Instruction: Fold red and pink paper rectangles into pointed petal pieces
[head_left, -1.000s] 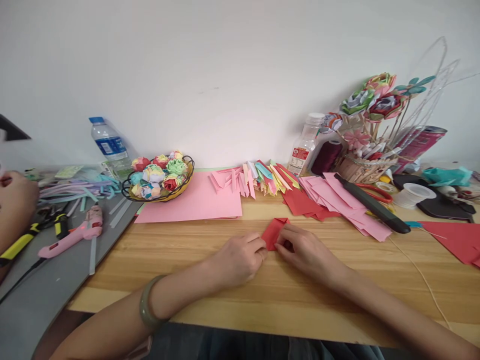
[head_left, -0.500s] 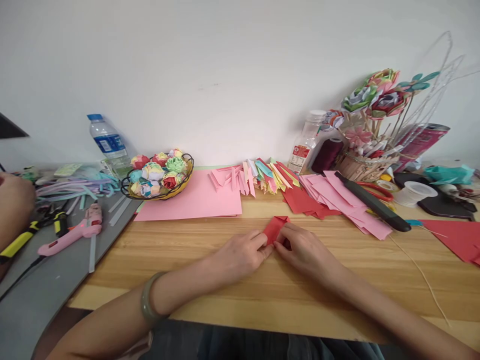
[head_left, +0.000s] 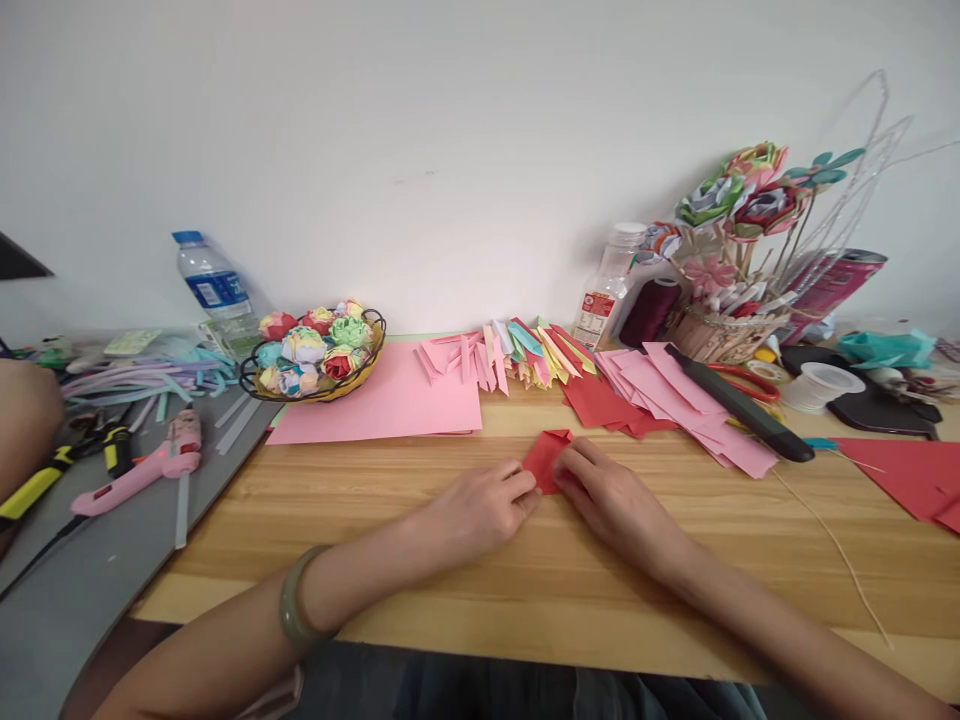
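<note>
A small folded piece of red paper (head_left: 547,460) lies on the wooden table (head_left: 360,590), between my two hands. My left hand (head_left: 491,500), with a bracelet on its wrist, pinches the paper's lower left edge. On the other side, the curled fingers of my right hand (head_left: 604,495) press on the paper's right edge and cover part of it. Behind the hands are folded paper pieces in several colours (head_left: 525,352), red sheets (head_left: 611,405) and a fan of pink strips (head_left: 690,405).
A basket of paper flowers (head_left: 319,355) stands on pink sheets (head_left: 382,405). At left are a pink glue gun (head_left: 142,475), pliers (head_left: 45,480) and another person's arm (head_left: 26,420). A black-handled tool (head_left: 742,405) lies at right, near a white spool (head_left: 821,385).
My right hand's fingers have shifted slightly along the red paper's right side, and the thumb is now less visible. The view has moved a little. My left hand stays at the paper.
</note>
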